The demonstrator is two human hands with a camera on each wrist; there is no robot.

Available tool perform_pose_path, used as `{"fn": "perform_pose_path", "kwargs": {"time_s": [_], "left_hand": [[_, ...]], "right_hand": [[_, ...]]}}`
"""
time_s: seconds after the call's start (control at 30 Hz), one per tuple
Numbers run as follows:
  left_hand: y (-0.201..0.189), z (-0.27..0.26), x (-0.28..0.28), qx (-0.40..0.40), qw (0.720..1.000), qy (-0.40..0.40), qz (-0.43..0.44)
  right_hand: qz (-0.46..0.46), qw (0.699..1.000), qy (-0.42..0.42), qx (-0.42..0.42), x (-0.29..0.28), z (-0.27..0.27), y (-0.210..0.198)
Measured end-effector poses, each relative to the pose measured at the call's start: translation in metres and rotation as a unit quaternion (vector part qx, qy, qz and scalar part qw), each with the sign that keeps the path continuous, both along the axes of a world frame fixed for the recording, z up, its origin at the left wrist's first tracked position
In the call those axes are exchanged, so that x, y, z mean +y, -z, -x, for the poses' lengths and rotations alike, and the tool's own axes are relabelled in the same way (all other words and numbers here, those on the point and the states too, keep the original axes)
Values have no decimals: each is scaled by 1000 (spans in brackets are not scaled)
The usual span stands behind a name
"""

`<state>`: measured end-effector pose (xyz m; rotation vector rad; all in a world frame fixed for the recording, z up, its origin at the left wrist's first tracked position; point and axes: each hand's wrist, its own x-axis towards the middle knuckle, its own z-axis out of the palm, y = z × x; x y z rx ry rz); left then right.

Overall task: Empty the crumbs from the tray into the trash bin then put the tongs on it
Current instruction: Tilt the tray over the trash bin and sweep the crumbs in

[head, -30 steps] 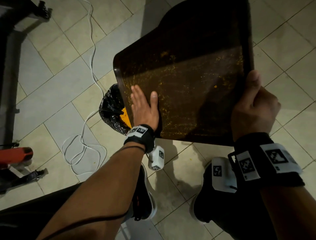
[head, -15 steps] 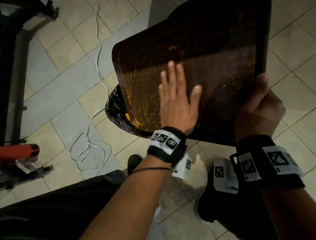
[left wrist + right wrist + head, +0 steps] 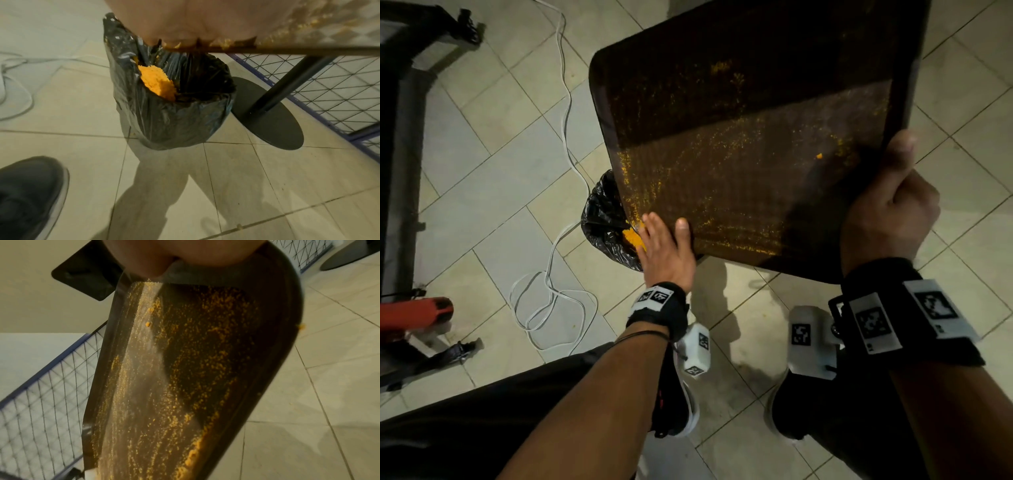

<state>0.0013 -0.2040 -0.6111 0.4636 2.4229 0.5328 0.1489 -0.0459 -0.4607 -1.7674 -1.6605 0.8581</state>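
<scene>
While the right hand [image 3: 887, 219] grips the dark tray [image 3: 756, 102] by its right edge, thumb on top, the left hand [image 3: 666, 251] lies flat-fingered on the tray's near-left corner, over the black-lined trash bin [image 3: 602, 219]. Left wrist view: orange crumbs [image 3: 158, 83] heaped inside the bin, tray edge just above. Right wrist view: fine crumbs scattered across the tilted tray. Tongs not visible.

Lighting is dim and warm in all three views. A hard shadow edge crosses my tray [image 3: 739, 102]: its far half is near black, its near half faintly lit. My arms cast soft shadows on the floor [image 3: 482, 205] tiles. Both wrist views are soft; my hands sit blurred at the top edge. Straight tile lines bow toward the frame borders.
</scene>
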Motion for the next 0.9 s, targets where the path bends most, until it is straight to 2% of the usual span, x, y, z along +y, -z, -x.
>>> {"fn": "perform_pose_path", "kwargs": {"time_s": [0.07, 0.13, 0.23, 0.37, 0.43, 0.5, 0.6, 0.77, 0.9], "left_hand": [[0, 7, -4, -30, 999, -40, 23], [-10, 7, -2, -10, 998, -54, -4], [-41, -15, 14, 91, 990, 39, -98], [-85, -41, 63, 157, 949, 191, -195], [-100, -43, 91, 187, 926, 241, -224], [-106, -38, 113, 212, 915, 257, -226], [-97, -16, 124, 200, 937, 197, -208], [-56, 38, 99, 110, 973, 100, -175], [-24, 76, 60, 95, 991, 43, -81]], "right_hand": [[-10, 999, -27, -37, -2, 1, -2], [-20, 998, -35, -48, -2, 3, -4], [-52, 997, -36, -50, -2, 6, -3], [-88, 993, -61, -46, -6, 7, -3], [-87, 991, -77, -68, -8, 5, -2], [-82, 990, -84, -84, -9, 3, -2], [-77, 991, -79, -70, -5, 0, -3], [-77, 994, -65, -53, 1, -4, -1], [-62, 995, -68, -40, 0, -3, 0]]}}
